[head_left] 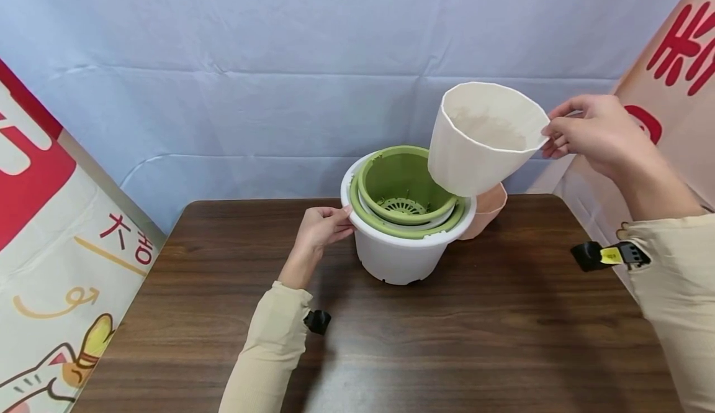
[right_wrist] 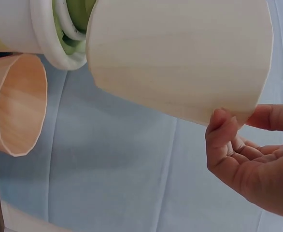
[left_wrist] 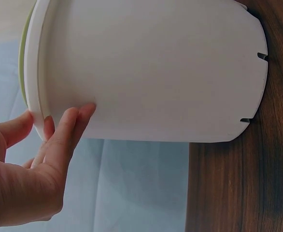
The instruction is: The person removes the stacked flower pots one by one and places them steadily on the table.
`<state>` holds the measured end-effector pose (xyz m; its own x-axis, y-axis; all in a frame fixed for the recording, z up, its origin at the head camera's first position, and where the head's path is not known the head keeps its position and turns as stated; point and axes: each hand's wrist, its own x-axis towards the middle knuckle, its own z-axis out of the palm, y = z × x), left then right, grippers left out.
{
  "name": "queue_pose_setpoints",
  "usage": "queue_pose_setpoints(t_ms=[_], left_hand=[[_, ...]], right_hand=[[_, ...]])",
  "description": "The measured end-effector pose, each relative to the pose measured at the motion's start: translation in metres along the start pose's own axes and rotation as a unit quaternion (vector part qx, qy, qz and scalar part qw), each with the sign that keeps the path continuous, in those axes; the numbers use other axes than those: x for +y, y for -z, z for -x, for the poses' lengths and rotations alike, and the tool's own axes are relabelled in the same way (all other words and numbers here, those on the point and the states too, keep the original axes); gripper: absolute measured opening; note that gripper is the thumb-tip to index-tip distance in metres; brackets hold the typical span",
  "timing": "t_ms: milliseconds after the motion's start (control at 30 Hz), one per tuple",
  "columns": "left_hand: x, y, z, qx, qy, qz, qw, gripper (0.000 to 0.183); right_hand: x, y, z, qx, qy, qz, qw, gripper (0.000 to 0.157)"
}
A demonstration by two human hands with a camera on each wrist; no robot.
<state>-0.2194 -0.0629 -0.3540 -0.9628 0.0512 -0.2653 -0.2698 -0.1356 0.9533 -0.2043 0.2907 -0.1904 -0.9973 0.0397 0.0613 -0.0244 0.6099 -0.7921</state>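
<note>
My right hand (head_left: 600, 130) pinches the rim of a cream flower pot (head_left: 475, 164), which hangs tilted above the nested pots. In the right wrist view the thumb and fingers grip that pot's edge (right_wrist: 180, 63). Below it, a large white pot (head_left: 399, 258) stands upright on the table, holding green and white pots nested inside, with a slotted green pot (head_left: 404, 183) innermost. With thumb and fingers my left hand (head_left: 321, 230) pinches the white pot's rim on its left side; in the left wrist view, other fingertips rest against its outer wall (left_wrist: 156, 72).
A small peach pot (head_left: 491, 208) stands behind the white pot on the right, partly hidden. The brown wooden table (head_left: 447, 351) meets a pale blue cloth backdrop (head_left: 251, 90) at its far edge. Printed banners (head_left: 84, 264) flank both sides.
</note>
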Motion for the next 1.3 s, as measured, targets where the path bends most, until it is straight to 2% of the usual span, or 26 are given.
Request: queue_pose_setpoints(t_ms=[267, 533, 667, 867, 1033, 1300], left_hand=[[0.000, 0.001, 0.001, 0.001, 0.002, 0.004, 1.0000, 0.021], [0.000, 0.001, 0.000, -0.001, 0.001, 0.005, 1.0000, 0.021], [0.000, 0.001, 0.001, 0.001, 0.003, 0.004, 1.0000, 0.020], [0.001, 0.001, 0.002, 0.001, 0.006, 0.004, 1.0000, 0.020], [0.001, 0.002, 0.001, -0.001, 0.007, 0.004, 1.0000, 0.020], [0.002, 0.002, 0.002, -0.001, 0.008, 0.002, 1.0000, 0.020]], right_hand=[[0.018, 0.013, 0.002, -0.002, -0.013, -0.041, 0.999, 0.020], [0.033, 0.022, 0.007, 0.028, -0.009, -0.036, 0.999, 0.010], [0.037, 0.025, 0.010, 0.042, -0.012, -0.021, 0.999, 0.016], [0.043, 0.029, 0.016, 0.051, -0.019, -0.014, 0.998, 0.015], [0.048, 0.028, 0.020, 0.060, -0.024, 0.043, 0.997, 0.037], [0.058, 0.030, 0.025, 0.054, -0.027, 0.069, 0.996, 0.039]])
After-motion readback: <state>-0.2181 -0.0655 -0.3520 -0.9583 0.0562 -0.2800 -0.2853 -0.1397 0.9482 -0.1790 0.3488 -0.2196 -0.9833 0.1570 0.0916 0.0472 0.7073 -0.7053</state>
